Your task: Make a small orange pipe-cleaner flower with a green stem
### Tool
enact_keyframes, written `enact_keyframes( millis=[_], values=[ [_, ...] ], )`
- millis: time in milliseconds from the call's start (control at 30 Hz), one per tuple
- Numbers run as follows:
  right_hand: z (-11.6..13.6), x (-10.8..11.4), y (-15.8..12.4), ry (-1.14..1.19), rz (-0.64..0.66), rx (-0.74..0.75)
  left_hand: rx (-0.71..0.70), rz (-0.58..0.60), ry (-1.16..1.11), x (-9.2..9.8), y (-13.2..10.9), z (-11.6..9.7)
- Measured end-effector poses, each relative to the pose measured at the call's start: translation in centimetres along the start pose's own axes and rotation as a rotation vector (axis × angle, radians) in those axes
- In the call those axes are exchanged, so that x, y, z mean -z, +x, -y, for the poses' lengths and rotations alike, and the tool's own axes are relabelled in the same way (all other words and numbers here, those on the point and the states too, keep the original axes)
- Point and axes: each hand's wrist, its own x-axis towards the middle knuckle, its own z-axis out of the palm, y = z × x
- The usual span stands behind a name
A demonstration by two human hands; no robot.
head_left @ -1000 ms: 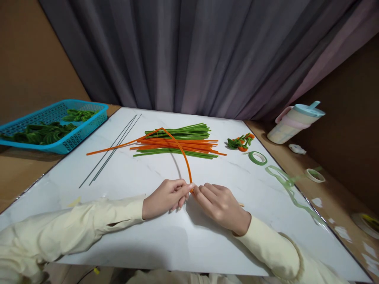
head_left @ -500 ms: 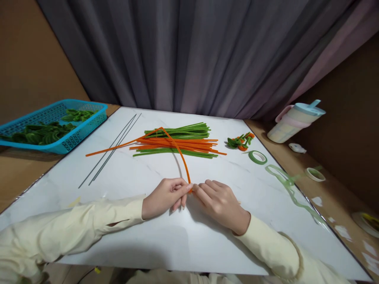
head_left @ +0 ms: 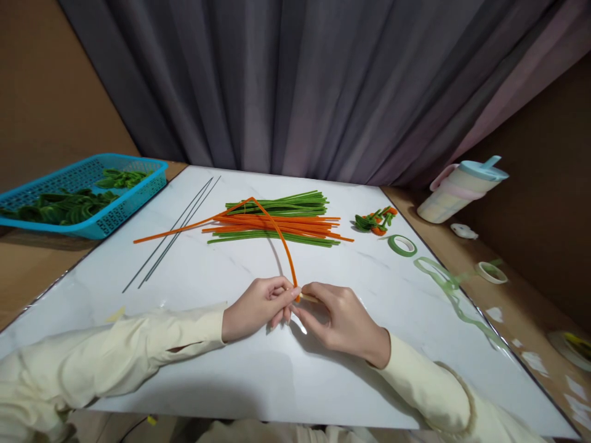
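My left hand is closed, thumb and fingertips pinching the lower end of an orange pipe cleaner against a thin pale wooden stick. The pipe cleaner rises from the pinch, bends sharply over the piles, then runs down to the left. Close by on the right, my right hand has its thumb spread from the index finger, which touches or nearly touches the stick. The stick's right part is hidden behind those fingers. Beyond lie orange pipe cleaners between green pipe cleaners on the white tabletop.
Several dark wires lie at left, beside a blue basket of green leaf shapes. At right are small orange-and-green pieces, green tape, a loose green strip, and a lidded tumbler.
The right thumb has moved down and away from the index finger, opening the right hand's pinch and exposing the wooden stick. My left hand and the pipe cleaner stay almost still.
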Motion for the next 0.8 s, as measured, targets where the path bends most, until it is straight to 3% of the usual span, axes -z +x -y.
enact_keyframes(
  millis=[333, 800],
  values=[
    [-0.85, -0.68, -0.08, -0.06, -0.079, 0.078, -0.011, 0.008, 0.03, -0.04, -0.08, -0.1],
    [-1.03, -0.83, -0.2, -0.368, -0.237, 0.278, 0.024, 0.11, -0.052, 0.68, 0.17, 0.26]
  ],
)
